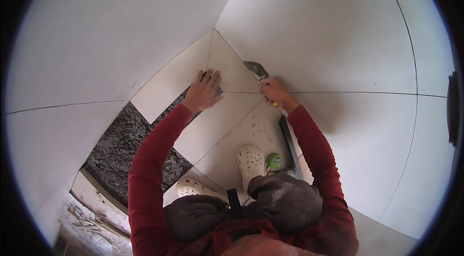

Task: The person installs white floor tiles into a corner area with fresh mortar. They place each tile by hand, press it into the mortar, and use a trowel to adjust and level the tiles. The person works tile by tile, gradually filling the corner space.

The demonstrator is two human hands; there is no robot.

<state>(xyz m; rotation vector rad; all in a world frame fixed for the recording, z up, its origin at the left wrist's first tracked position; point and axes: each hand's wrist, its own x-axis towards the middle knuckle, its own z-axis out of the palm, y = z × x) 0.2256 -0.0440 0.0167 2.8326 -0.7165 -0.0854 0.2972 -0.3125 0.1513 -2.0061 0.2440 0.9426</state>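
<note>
Floor tile [227, 70] at centre frame looks stiff, heavy, brittle; left hand [204, 90] presses flat, fingers spread; right hand [274, 92] grips trowel [256, 69].

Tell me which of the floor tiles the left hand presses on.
The left hand lies flat on the tile in the corner, where the two walls meet. The other floor tiles lie nearer the person's white shoes.
</note>
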